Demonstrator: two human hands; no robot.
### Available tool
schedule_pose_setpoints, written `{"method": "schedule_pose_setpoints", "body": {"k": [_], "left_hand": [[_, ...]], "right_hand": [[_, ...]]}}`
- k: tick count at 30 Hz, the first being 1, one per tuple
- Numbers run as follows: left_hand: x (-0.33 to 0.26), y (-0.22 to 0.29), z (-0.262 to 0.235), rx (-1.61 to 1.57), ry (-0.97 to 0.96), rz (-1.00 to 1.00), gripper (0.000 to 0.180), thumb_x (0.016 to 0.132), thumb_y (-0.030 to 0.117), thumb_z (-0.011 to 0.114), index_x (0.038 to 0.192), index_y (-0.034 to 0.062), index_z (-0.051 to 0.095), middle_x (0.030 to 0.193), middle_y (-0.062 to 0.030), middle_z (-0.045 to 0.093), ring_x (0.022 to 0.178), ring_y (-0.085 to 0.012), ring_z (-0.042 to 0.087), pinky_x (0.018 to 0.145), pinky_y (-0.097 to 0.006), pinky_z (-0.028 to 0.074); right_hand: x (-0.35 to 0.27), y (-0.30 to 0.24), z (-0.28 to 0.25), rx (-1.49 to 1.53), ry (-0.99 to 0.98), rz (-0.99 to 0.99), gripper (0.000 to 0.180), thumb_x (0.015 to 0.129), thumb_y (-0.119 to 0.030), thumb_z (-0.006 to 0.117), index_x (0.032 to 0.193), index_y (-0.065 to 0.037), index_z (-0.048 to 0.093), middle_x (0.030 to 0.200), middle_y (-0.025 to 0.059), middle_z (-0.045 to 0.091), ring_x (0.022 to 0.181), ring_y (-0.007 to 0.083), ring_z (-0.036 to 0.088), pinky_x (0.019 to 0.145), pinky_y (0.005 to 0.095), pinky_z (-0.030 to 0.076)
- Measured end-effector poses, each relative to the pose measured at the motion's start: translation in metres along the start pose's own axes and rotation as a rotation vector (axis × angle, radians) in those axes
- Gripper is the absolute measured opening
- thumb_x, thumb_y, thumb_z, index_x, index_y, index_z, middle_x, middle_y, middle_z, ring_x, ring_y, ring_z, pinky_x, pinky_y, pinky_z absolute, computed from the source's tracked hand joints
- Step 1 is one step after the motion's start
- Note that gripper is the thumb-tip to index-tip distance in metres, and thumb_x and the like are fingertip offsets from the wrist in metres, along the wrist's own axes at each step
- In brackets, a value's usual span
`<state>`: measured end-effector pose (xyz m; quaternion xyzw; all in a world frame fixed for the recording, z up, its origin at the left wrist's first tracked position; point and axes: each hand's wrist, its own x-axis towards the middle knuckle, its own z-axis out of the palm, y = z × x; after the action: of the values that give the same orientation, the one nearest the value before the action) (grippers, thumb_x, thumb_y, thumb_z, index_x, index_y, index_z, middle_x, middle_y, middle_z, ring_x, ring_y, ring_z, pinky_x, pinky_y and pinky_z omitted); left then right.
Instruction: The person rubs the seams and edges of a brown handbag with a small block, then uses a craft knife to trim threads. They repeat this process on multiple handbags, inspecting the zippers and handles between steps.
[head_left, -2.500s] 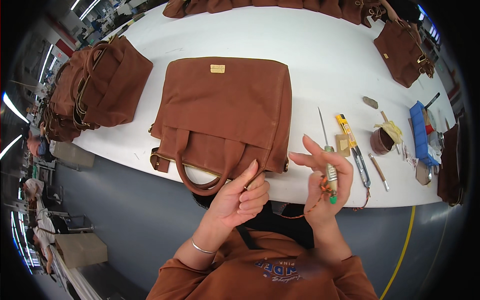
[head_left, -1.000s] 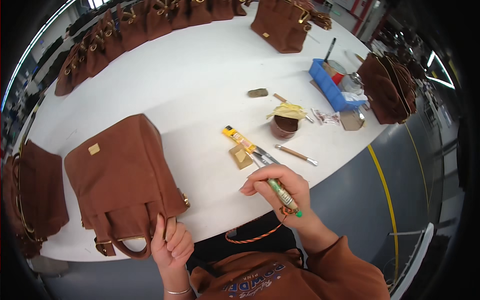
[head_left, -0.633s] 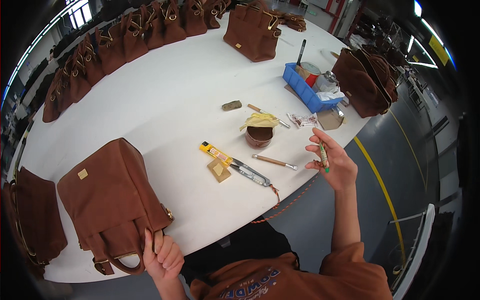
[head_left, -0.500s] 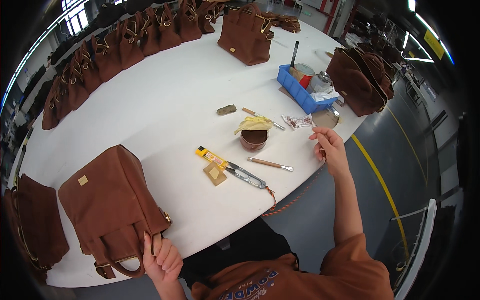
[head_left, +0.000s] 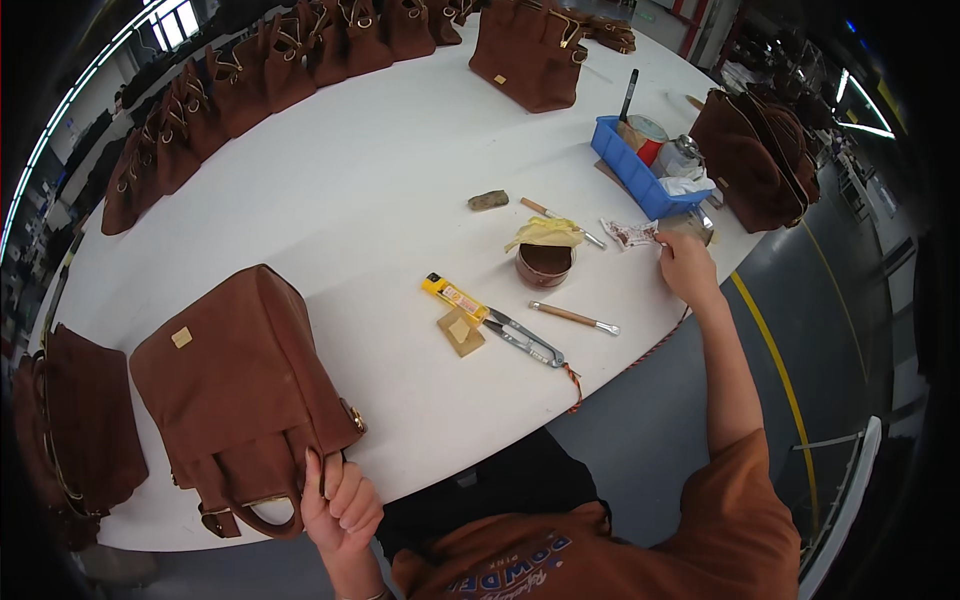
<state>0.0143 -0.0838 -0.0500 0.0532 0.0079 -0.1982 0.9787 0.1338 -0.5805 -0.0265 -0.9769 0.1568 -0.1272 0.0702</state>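
A brown handbag (head_left: 230, 360) lies on its side on the white table at the near left, its handle toward me. My left hand (head_left: 342, 503) is closed on the edge of its opening, beside the handle. Out to the right, my right hand (head_left: 690, 268) is reached over the table edge, with its fingertips pinched at the right end of a small white-and-brown wrapped packet (head_left: 628, 235). Its other fingers are curled and partly hidden. Left of that packet is an open round tub of brown paste (head_left: 545, 266) with a yellow cloth (head_left: 545, 234) over its rim.
Thread snips (head_left: 525, 338), a yellow lighter (head_left: 455, 297), a tan square block (head_left: 461, 332) and a wooden-handled brush (head_left: 574, 318) lie mid-table. A blue bin (head_left: 640, 175) holds a can and bottle. Brown bags line the far side; another bag (head_left: 750, 160) stands far right.
My right hand has moved forward to the wrapped packet, and its fingers have closed at the packet's end. My left hand stays on the handbag. The whole view has shifted slightly.
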Motion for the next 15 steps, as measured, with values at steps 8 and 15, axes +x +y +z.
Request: {"method": "schedule_pose_setpoints", "body": {"k": [8, 15], "left_hand": [[0.001, 0.0, -0.001, -0.062, -0.017, -0.013, 0.046, 0.108, 0.038, 0.023, 0.075, 0.0093, 0.037, 0.061, -0.0025, 0.04, 0.047, -0.0125, 0.039, 0.043, -0.024, 0.035], [0.011, 0.001, 0.003, -0.085, -0.026, -0.037, 0.045, 0.108, 0.036, 0.025, 0.076, 0.009, 0.039, 0.058, -0.0005, 0.038, 0.046, -0.0103, 0.037, 0.042, -0.022, 0.035]], "right_hand": [[-0.021, -0.02, -0.016, -0.282, -0.144, -0.161, 0.033, 0.085, -0.007, 0.054, 0.118, 0.001, 0.055, 0.092, 0.0236, 0.068, 0.09, 0.0418, 0.065, 0.081, 0.0508, 0.051], [-0.022, -0.027, -0.018, -0.153, 0.179, -0.227, 0.026, 0.085, -0.013, 0.066, 0.106, 0.0, 0.06, 0.085, 0.0174, 0.066, 0.085, 0.0386, 0.063, 0.076, 0.0487, 0.049]]}}
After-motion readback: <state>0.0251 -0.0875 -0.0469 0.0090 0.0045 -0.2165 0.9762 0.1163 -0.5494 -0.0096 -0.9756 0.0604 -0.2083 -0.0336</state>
